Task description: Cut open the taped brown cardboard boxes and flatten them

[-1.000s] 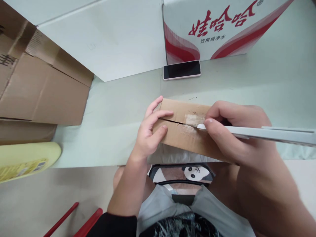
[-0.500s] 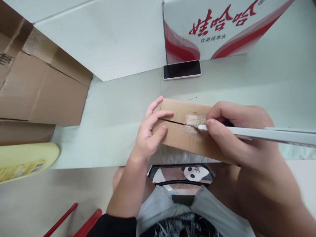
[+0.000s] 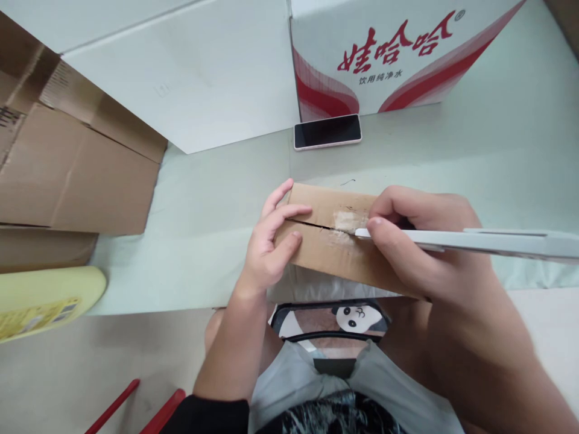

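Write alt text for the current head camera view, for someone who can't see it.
A person's right hand holds a slim white tool with its tip at the seam of a small cardboard box, while the left hand rests on its left end. Beyond, on a pale green surface, a phone lies by a white box with red lettering.

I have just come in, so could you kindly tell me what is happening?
A person's left hand steadies a small cardboard box while the right hand holds a slim white tool, apparently a cutter, its tip at the seam, beside a pale patch. The seam shows a dark gap towards the left hand.
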The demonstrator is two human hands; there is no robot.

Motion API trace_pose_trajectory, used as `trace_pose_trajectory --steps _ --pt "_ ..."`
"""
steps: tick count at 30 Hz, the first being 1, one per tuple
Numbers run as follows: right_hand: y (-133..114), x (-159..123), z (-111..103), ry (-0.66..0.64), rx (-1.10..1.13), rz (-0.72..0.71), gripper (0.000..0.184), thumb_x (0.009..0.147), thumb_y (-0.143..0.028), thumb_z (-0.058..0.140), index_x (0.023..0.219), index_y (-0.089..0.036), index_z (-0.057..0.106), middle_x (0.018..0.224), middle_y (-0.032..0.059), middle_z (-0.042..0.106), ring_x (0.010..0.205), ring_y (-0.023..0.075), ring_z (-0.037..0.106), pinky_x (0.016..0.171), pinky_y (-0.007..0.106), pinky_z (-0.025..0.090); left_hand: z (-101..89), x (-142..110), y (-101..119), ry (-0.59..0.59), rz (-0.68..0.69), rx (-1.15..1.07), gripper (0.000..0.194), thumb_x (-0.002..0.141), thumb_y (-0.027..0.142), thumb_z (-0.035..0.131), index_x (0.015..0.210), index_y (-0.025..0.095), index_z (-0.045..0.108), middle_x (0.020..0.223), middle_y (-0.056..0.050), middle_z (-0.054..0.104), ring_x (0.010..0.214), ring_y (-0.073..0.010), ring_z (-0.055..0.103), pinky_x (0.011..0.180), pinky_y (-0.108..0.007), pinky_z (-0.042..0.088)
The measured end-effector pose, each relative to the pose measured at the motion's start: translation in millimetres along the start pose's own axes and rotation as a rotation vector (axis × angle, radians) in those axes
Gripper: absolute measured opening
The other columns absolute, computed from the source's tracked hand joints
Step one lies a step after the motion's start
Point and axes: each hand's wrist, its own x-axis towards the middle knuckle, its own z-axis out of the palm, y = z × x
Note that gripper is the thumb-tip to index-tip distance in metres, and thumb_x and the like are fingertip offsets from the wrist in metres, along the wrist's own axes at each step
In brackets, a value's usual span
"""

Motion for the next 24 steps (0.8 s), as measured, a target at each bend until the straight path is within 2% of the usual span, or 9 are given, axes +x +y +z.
trace_pose_trajectory --steps 4,14,24 --pt "-0.7 -0.8 0.1 0.006 -0.011 0.018 0.023 0.087 -0.023 0.057 0.065 -0.023 0.049 0.051 -0.0062 0.038 0.047 0.0096 0.033 0.048 0.028 0.025 0.2 0.3 0.2 -0.002 -0.002 0.019 0.045 0.098 0.060 0.059 0.120 0.024 0.072 0.165 -0.016 0.048 0.154 -0.0385 0.045 0.119 -0.058 0.047" --pt "-2.1 -2.6 -0.6 -0.026 -0.041 0.060 0.022 0.087 -0.017 0.056 0.067 -0.024 0.048 0.053 -0.0031 0.041 0.049 0.0122 0.036 0.050 0.032 0.028 -0.2 0.0 -0.3 -0.006 -0.001 0.029 0.045 0.098 0.061 0.058 0.120 0.024 0.072 0.165 -0.016 0.048 0.154 -0.0374 0.045 0.120 -0.057 0.046" --pt "-0.5 -1.6 0.4 0.007 -0.030 0.017 0.022 0.086 -0.019 0.057 0.066 -0.024 0.048 0.052 -0.0052 0.039 0.046 0.0101 0.035 0.047 0.029 0.026 0.1 -0.2 1.0 -0.014 -0.012 0.000 0.043 0.098 0.059 0.059 0.121 0.025 0.072 0.167 -0.015 0.046 0.156 -0.0382 0.043 0.121 -0.058 0.045"
